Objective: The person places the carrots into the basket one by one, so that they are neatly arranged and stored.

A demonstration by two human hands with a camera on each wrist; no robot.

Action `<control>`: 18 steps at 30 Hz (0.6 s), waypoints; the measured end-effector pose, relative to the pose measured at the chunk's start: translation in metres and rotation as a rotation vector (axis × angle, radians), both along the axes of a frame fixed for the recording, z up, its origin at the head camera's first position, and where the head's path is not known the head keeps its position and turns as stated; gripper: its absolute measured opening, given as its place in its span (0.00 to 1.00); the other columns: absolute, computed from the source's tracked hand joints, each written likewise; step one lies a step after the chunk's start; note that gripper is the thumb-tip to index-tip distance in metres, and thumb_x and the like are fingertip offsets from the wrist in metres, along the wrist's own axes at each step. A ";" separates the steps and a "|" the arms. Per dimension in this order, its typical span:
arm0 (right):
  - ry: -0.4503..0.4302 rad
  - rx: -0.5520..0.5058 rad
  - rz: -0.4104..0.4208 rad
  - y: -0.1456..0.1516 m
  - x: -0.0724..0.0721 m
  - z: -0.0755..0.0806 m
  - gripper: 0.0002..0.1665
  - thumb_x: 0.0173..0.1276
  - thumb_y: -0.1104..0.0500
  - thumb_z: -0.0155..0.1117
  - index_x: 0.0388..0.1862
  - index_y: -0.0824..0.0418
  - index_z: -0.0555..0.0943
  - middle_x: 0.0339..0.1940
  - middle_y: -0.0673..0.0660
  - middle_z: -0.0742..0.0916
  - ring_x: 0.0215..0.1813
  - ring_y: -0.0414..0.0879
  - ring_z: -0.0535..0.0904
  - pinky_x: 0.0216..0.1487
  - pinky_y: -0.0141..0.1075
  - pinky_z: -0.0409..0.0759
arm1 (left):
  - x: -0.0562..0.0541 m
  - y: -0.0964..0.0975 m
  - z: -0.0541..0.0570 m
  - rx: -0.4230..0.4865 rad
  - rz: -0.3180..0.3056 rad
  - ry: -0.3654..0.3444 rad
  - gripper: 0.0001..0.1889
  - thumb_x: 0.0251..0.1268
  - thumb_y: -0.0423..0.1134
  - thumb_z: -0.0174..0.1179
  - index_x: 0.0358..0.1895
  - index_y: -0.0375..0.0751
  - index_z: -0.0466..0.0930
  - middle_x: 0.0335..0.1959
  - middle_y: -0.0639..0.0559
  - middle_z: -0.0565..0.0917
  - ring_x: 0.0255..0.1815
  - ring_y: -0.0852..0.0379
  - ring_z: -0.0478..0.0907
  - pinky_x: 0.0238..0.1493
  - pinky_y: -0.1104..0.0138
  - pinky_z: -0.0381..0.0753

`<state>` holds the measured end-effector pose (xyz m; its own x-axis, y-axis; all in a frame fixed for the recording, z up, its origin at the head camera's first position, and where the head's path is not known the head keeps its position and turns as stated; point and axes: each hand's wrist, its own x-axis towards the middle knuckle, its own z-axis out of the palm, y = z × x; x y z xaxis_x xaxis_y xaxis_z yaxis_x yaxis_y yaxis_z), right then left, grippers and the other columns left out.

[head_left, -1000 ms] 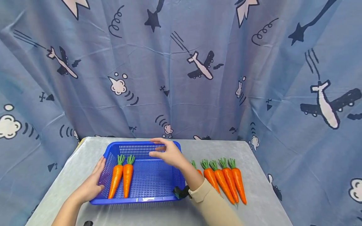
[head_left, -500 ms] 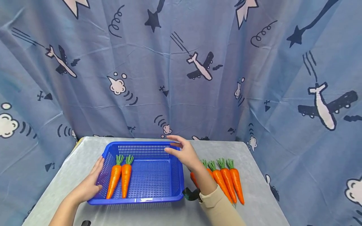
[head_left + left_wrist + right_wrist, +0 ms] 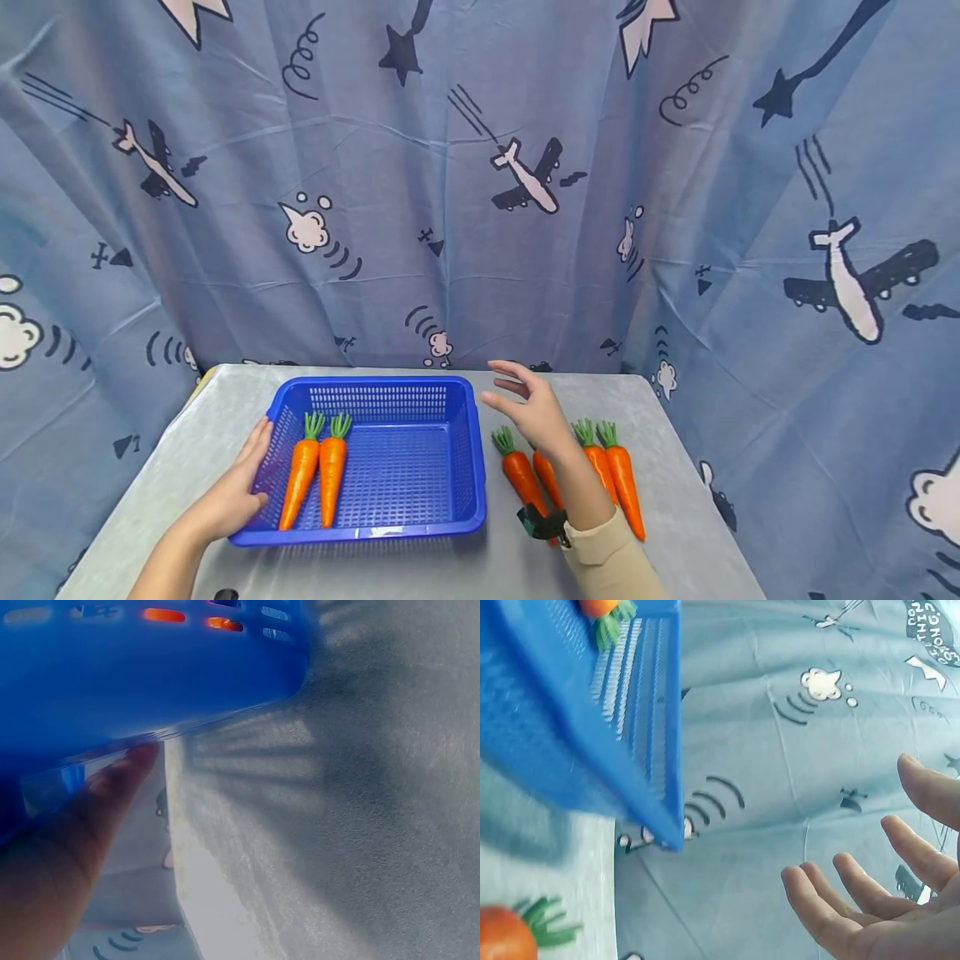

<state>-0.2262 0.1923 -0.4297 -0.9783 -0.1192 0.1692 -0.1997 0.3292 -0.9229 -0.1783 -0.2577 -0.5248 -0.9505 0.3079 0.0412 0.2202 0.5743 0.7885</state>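
The blue basket, toward the left edge of the worktop, held two carrots along its left side. The left hand touched its rim, fingers straight; the right hand, empty, fingers parted, hung near loose carrots.
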 end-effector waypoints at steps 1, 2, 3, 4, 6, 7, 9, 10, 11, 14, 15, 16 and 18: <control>-0.002 0.005 0.002 0.003 0.000 -0.001 0.32 0.66 0.53 0.72 0.69 0.53 0.76 0.71 0.57 0.77 0.70 0.59 0.75 0.64 0.56 0.78 | 0.001 -0.001 0.000 -0.002 0.003 0.002 0.56 0.49 0.17 0.53 0.82 0.35 0.31 0.83 0.36 0.29 0.79 0.23 0.32 0.72 0.71 0.24; -0.005 0.005 0.006 0.007 0.000 -0.001 0.32 0.66 0.52 0.72 0.69 0.53 0.76 0.71 0.57 0.77 0.71 0.58 0.75 0.65 0.56 0.78 | 0.001 -0.001 0.000 -0.004 0.005 0.005 0.56 0.48 0.17 0.53 0.81 0.35 0.31 0.83 0.36 0.29 0.79 0.23 0.32 0.72 0.72 0.24; -0.007 0.009 0.005 0.011 0.000 -0.002 0.32 0.66 0.52 0.71 0.69 0.52 0.76 0.71 0.57 0.77 0.71 0.58 0.75 0.65 0.55 0.77 | 0.002 -0.001 -0.001 -0.007 0.008 0.014 0.56 0.48 0.17 0.53 0.81 0.34 0.32 0.83 0.35 0.29 0.79 0.23 0.33 0.71 0.76 0.24; -0.010 0.008 0.004 0.015 0.000 -0.003 0.32 0.66 0.52 0.71 0.69 0.51 0.76 0.71 0.57 0.77 0.71 0.59 0.74 0.66 0.55 0.77 | 0.002 -0.002 -0.001 -0.005 0.008 0.021 0.56 0.48 0.16 0.53 0.81 0.34 0.32 0.83 0.34 0.30 0.79 0.23 0.33 0.70 0.77 0.24; -0.013 0.007 -0.006 0.024 0.001 -0.005 0.33 0.66 0.51 0.71 0.70 0.52 0.75 0.72 0.58 0.77 0.72 0.59 0.74 0.66 0.56 0.77 | 0.003 -0.002 -0.002 -0.008 0.010 0.029 0.56 0.47 0.16 0.53 0.81 0.33 0.33 0.83 0.34 0.31 0.79 0.22 0.33 0.66 0.82 0.25; -0.020 0.004 -0.016 0.029 0.001 -0.007 0.33 0.66 0.51 0.71 0.69 0.51 0.75 0.72 0.57 0.77 0.72 0.59 0.74 0.66 0.56 0.76 | 0.003 -0.002 -0.003 -0.008 0.009 0.033 0.56 0.47 0.16 0.53 0.81 0.33 0.33 0.83 0.34 0.31 0.79 0.22 0.34 0.66 0.82 0.25; -0.024 -0.002 -0.026 0.039 0.003 -0.009 0.33 0.67 0.52 0.71 0.70 0.53 0.75 0.72 0.58 0.76 0.72 0.60 0.73 0.66 0.56 0.76 | 0.002 -0.002 -0.004 -0.008 0.008 0.035 0.56 0.47 0.16 0.53 0.81 0.33 0.33 0.83 0.34 0.31 0.79 0.22 0.34 0.67 0.81 0.25; -0.028 -0.006 -0.029 0.044 0.004 -0.009 0.33 0.67 0.52 0.70 0.70 0.53 0.74 0.73 0.58 0.75 0.72 0.60 0.73 0.66 0.56 0.76 | 0.002 -0.001 -0.004 -0.007 0.010 0.030 0.56 0.47 0.16 0.53 0.81 0.34 0.33 0.83 0.35 0.30 0.79 0.22 0.33 0.67 0.80 0.25; -0.033 -0.008 -0.037 0.049 0.006 -0.010 0.34 0.68 0.52 0.70 0.71 0.54 0.74 0.73 0.58 0.75 0.72 0.60 0.73 0.66 0.56 0.76 | 0.002 -0.001 -0.004 -0.010 0.013 0.024 0.56 0.47 0.16 0.53 0.82 0.34 0.33 0.83 0.35 0.30 0.79 0.23 0.33 0.67 0.80 0.25; -0.042 -0.006 -0.069 0.063 0.010 -0.013 0.34 0.68 0.51 0.69 0.72 0.55 0.73 0.73 0.58 0.75 0.72 0.60 0.73 0.66 0.55 0.76 | 0.002 0.000 -0.003 -0.013 0.022 0.016 0.56 0.48 0.17 0.53 0.82 0.35 0.33 0.83 0.36 0.30 0.79 0.23 0.33 0.68 0.78 0.25; -0.045 -0.005 -0.084 0.068 0.011 -0.014 0.34 0.68 0.51 0.69 0.72 0.55 0.73 0.73 0.58 0.75 0.72 0.60 0.73 0.66 0.54 0.77 | 0.001 0.000 -0.003 -0.012 0.023 0.012 0.56 0.48 0.17 0.53 0.82 0.35 0.33 0.83 0.37 0.30 0.79 0.23 0.33 0.69 0.76 0.25; -0.046 0.001 -0.100 0.074 0.012 -0.015 0.34 0.68 0.50 0.69 0.72 0.55 0.73 0.73 0.58 0.75 0.72 0.60 0.73 0.66 0.54 0.77 | 0.001 0.001 -0.002 -0.013 0.024 0.012 0.56 0.48 0.17 0.53 0.82 0.36 0.33 0.83 0.37 0.30 0.79 0.23 0.33 0.69 0.75 0.25; -0.044 0.023 -0.130 0.084 0.014 -0.017 0.35 0.68 0.49 0.69 0.71 0.55 0.73 0.72 0.58 0.75 0.71 0.60 0.74 0.66 0.52 0.78 | 0.001 0.001 -0.002 -0.015 0.021 0.015 0.56 0.48 0.17 0.53 0.82 0.36 0.33 0.83 0.37 0.30 0.80 0.24 0.33 0.70 0.74 0.25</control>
